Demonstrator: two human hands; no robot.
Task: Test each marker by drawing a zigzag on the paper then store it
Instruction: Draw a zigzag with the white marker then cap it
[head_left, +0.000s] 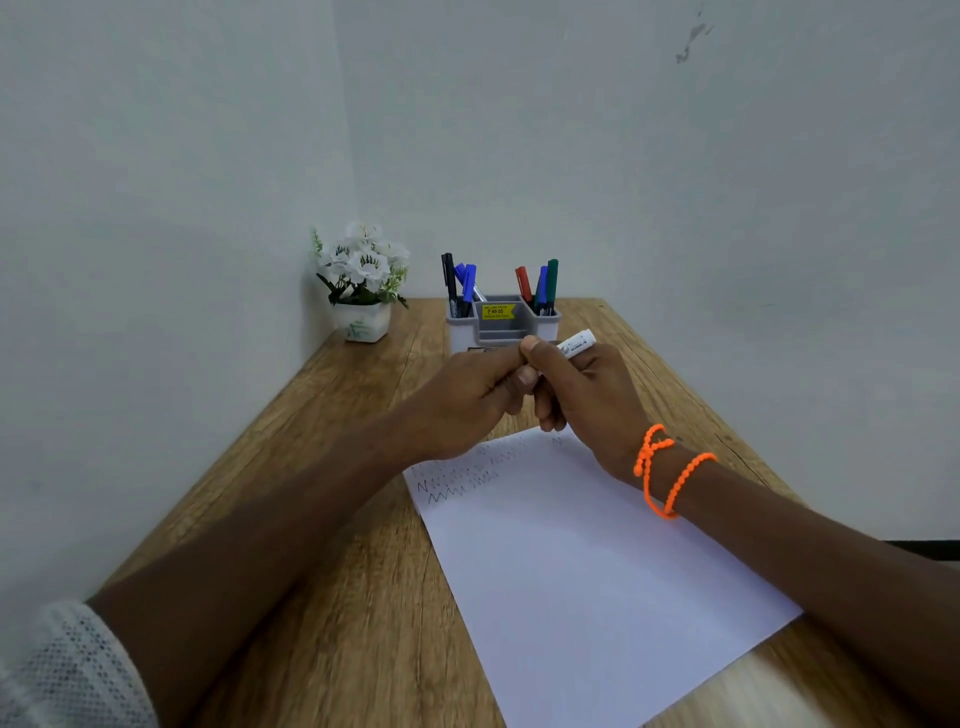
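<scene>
- From my remote feed I saw a brown wood-grain table (332, 545) set into a corner of pale walls.
- A white sheet of paper (582, 561) lay on the table, angled, with several rows of faint zigzag lines (457, 480) near its far left edge.
- A grey plastic desk organiser (501, 327) with a yellow price sticker stood at the far end of the table; black and blue markers stood upright in its left compartment, red, blue and green ones in its right.
- A small white pot of white artificial flowers (363, 280) sat in the far left corner, near the organiser.
- My right hand (582, 395), with orange beaded bracelets (665, 467) at the wrist, was clenched around a white-barrelled marker (574, 344), held above the paper's far edge.
- My left hand (467, 400) met the right, its fingers curled at the marker's hidden end; I could not tell what it pinched.
</scene>
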